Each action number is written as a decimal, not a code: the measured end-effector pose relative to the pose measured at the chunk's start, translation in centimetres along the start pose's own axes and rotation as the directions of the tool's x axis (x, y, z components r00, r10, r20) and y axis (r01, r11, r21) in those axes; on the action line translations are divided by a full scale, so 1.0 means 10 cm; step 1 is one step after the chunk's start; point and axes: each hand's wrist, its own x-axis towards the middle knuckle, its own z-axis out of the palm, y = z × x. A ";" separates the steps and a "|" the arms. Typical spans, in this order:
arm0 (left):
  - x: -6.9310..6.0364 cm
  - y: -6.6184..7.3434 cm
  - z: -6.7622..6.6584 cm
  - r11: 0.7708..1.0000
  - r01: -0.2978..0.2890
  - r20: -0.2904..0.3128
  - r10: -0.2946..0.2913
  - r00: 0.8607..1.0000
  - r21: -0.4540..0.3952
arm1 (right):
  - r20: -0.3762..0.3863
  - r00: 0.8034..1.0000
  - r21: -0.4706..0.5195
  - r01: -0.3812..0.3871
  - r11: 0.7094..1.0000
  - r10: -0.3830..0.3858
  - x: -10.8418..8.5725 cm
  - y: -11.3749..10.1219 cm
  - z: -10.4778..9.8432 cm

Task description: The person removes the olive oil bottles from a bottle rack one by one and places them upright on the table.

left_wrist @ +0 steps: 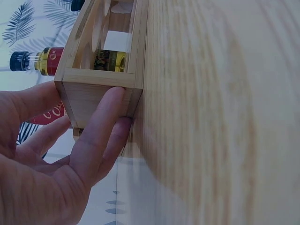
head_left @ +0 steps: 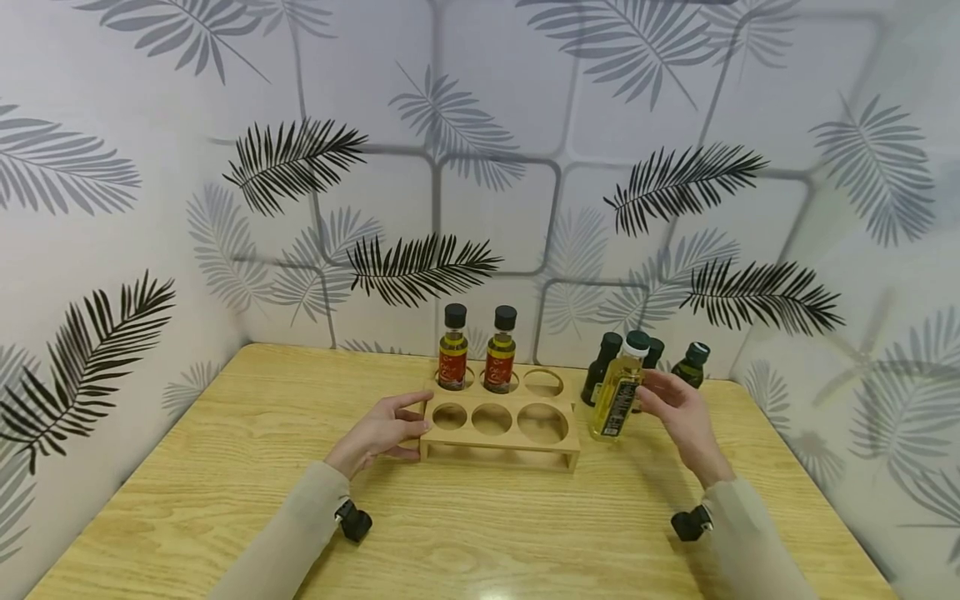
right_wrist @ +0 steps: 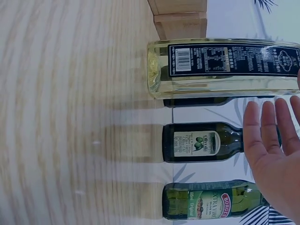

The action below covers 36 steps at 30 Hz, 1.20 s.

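Observation:
A two-tier wooden bottle rack [head_left: 487,441] with round holes stands on the table. My left hand [head_left: 384,432] rests its nearly straight fingers against the rack's left end, whose panel they touch in the left wrist view. My right hand [head_left: 678,415] holds a bottle of pale yellow oil [head_left: 618,398] near its top, thumb on one side and fingers on the other. That bottle has a green cap and a black label, and it leans to the right beside the rack. Two bottles with red labels, one left [head_left: 452,367] and one right [head_left: 500,367], stand upright in the back row.
Behind the right hand stand dark olive oil bottles, one left [head_left: 601,372] and one with a white label [right_wrist: 197,143]. Further right is a green olive oil bottle [head_left: 692,367]. A leaf-patterned wall [head_left: 495,217] rises behind the wooden table [head_left: 480,533].

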 end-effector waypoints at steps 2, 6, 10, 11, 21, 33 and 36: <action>-0.01 0.01 0.00 1.000 -0.003 0.003 0.003 1.000 0.002 | -0.030 1.000 0.023 0.009 1.000 -0.008 -0.02 -0.02 0.00; -0.01 0.02 0.00 1.000 -0.009 0.003 0.009 1.000 0.004 | -0.083 0.996 0.077 0.026 0.997 -0.019 -0.04 -0.06 -0.01; -0.01 0.03 0.00 1.000 -0.011 0.004 0.011 1.000 0.002 | -0.111 0.994 0.101 0.036 0.994 -0.025 -0.05 -0.12 0.02; -0.01 0.03 0.00 1.000 -0.010 0.004 0.010 1.000 0.001 | -0.111 0.993 0.097 0.036 0.995 -0.025 -0.06 -0.12 0.03; -0.02 0.02 0.00 1.000 0.000 -0.014 0.001 1.000 0.011 | 0.021 0.999 0.063 -0.045 0.997 0.044 -0.13 -0.15 0.30; -0.01 0.03 0.01 1.000 -0.010 -0.013 0.010 1.000 -0.004 | 0.150 0.984 0.144 -0.114 0.983 0.092 -0.13 -0.12 0.78; -0.02 0.03 0.02 1.000 -0.013 -0.011 0.013 1.000 -0.008 | 0.158 0.983 0.154 -0.117 0.981 0.092 -0.11 -0.13 0.86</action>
